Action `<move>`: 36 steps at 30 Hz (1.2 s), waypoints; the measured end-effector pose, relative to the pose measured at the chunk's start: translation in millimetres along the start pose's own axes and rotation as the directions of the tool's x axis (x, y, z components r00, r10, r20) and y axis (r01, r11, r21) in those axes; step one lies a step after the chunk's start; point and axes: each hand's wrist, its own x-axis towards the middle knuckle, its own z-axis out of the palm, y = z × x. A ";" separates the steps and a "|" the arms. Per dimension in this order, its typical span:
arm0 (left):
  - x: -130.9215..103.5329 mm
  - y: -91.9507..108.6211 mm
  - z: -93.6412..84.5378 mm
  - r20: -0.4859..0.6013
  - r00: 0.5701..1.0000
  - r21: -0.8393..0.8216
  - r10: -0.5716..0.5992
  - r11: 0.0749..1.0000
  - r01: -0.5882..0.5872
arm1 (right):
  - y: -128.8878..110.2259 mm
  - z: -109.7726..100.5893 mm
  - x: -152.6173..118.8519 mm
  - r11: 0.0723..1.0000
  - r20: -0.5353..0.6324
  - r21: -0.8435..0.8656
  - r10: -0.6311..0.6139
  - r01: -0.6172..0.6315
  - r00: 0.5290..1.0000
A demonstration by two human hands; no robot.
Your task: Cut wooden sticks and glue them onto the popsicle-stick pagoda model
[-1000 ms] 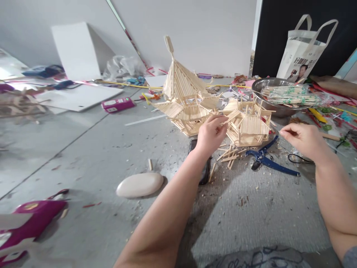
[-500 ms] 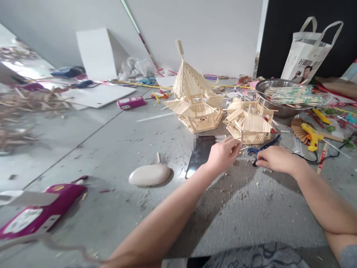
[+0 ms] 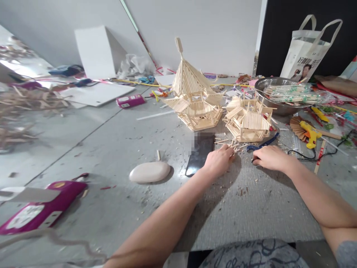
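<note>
My left hand (image 3: pixel 220 161) is low on the tabletop with its fingers drawn together at a small heap of thin wooden sticks (image 3: pixel 237 146). Stick ends show around its fingertips. My right hand (image 3: pixel 271 158) rests on the table with curled fingers; a small dark piece shows at its fingertips, mostly hidden. Just beyond its knuckles lies a blue-handled tool (image 3: pixel 266 142), partly covered by the hand. A smaller stick pavilion (image 3: pixel 249 123) stands behind the heap. To its left rises a taller stick pavilion (image 3: pixel 199 100) with a pointed roof. A dark phone (image 3: pixel 201 154) lies beside my left hand.
A pale oval case (image 3: pixel 150 172) lies left of the phone. A purple device (image 3: pixel 52 203) sits at the lower left. On the right are a yellow glue gun (image 3: pixel 311 134) with its cord and a metal bowl (image 3: pixel 281 108) of bagged sticks. A white bag (image 3: pixel 301 56) stands behind.
My left hand has moved left and slightly down from beside the smaller pavilion, uncovering more of the stick heap. My right hand has shifted only slightly left.
</note>
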 end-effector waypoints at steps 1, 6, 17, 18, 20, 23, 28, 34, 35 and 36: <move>0.1 -0.3 0.8 -0.004 1.000 -0.002 0.004 1.000 -0.004 | 0.0 0.5 0.2 1.000 -0.001 0.001 0.002 -0.002 1.000; 0.1 0.2 4.1 -0.008 1.000 -0.012 0.028 1.000 -0.028 | -1.2 0.3 0.1 1.000 0.004 -0.001 0.014 -0.014 1.000; 1.1 1.9 1.5 0.012 1.000 -0.041 0.008 0.999 -0.008 | -4.2 -3.0 -1.4 1.000 0.005 -0.003 0.021 -0.021 1.000; 1.5 1.6 1.9 0.013 1.000 -0.040 0.007 0.999 -0.007 | -4.2 -2.7 -1.5 1.000 0.002 -0.005 0.020 -0.020 1.000; 2.2 1.0 2.9 0.009 1.000 -0.040 0.016 0.999 -0.016 | -4.2 -2.0 -1.6 1.000 -0.005 -0.006 0.018 -0.018 1.000; 3.0 0.7 4.3 -0.013 0.998 -0.034 0.058 0.998 -0.059 | -3.9 -0.8 -1.3 1.000 -0.020 -0.009 0.016 -0.016 1.000; 2.0 3.8 4.7 -0.085 0.994 -0.036 0.070 0.997 -0.074 | -2.9 1.4 -0.2 1.000 -0.035 -0.011 0.009 -0.009 0.999; -1.6 7.2 12.4 -0.196 0.963 -0.091 0.184 0.974 -0.205 | -3.1 4.4 0.5 0.998 -0.159 0.054 -0.020 0.029 0.987; -2.1 7.6 14.1 -0.211 0.950 -0.088 0.229 0.964 -0.252 | -3.3 4.5 0.4 0.996 -0.184 0.075 -0.023 0.038 0.983; -2.6 8.0 15.6 -0.228 0.935 -0.085 0.271 0.951 -0.297 | -3.4 4.6 0.4 0.995 -0.203 0.092 -0.028 0.048 0.979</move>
